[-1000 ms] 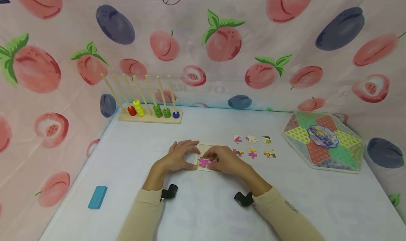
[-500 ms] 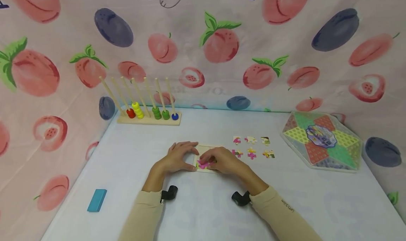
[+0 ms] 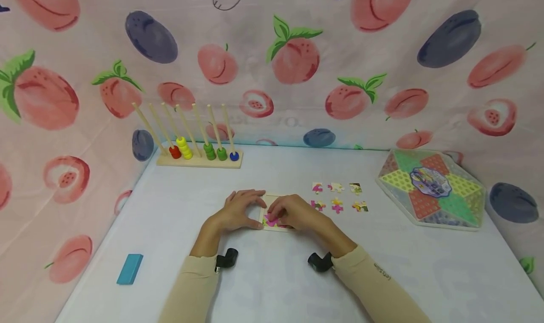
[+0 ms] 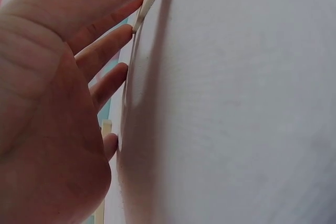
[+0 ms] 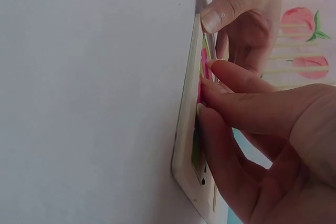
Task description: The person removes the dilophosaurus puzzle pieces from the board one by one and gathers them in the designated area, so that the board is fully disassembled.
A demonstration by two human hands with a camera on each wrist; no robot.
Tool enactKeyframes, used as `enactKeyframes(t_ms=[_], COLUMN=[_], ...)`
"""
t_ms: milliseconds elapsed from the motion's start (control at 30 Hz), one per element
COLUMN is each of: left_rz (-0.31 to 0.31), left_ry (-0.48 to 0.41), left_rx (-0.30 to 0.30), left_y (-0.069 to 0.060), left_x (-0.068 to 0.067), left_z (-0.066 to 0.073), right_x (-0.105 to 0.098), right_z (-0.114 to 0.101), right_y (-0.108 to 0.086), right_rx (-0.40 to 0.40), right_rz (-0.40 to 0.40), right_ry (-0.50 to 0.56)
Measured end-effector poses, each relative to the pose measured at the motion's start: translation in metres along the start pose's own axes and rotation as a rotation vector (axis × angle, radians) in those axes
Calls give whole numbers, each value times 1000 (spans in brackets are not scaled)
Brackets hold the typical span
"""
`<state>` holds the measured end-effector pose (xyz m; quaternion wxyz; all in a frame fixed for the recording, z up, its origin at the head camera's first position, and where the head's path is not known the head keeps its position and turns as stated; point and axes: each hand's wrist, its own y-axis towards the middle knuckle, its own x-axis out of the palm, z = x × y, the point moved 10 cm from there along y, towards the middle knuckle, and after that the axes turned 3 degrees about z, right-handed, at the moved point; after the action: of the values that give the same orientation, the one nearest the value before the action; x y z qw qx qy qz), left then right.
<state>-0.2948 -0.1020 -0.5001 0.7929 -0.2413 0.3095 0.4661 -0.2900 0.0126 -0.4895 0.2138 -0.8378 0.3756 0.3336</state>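
A small wooden puzzle board [image 3: 278, 229] lies flat on the table, with pink puzzle pieces [image 3: 269, 222] set along its near left part. My left hand [image 3: 239, 211] rests at the board's left side, fingers spread and fairly straight. Its thumb presses the near left corner, as the right wrist view shows. My right hand [image 3: 297, 213] is over the board, thumb and fingertips together on a pink puzzle piece [image 5: 200, 90]. That piece is mostly hidden under the fingers. Loose puzzle pieces [image 3: 337, 206] lie in two rows to the right of the board.
At the back left stands a wooden counting rack [image 3: 199, 160] with coloured beads on pegs. A hexagonal patterned box [image 3: 431, 191] lies at the right. A blue block [image 3: 130, 269] sits at the front left. A fruit-print cloth [image 3: 255, 54] hangs behind the table.
My right hand has shifted slightly left over the board, its fingertips drawing closer together on the pink pieces. My left hand stays at the board's edge.
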Motion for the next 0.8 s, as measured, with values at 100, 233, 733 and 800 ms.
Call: enactKeyframes(t_ms=[100,233,733,800], left_rz=[-1,-5,-2,-2], left_ry=[3,0,12,13], left_rx=[0,-7,3,4], left_y=[1,1,1,1], left_x=[0,1,0,1], left_z=[0,0,0,0], right_x=[0,1,1,0], right_z=[1,3,-1,-2], right_y=[0,0,-1,0], right_rx=[8,26,-2,-24], right_rz=[-6,-17,-7,-6], right_ry=[11,28,25,14])
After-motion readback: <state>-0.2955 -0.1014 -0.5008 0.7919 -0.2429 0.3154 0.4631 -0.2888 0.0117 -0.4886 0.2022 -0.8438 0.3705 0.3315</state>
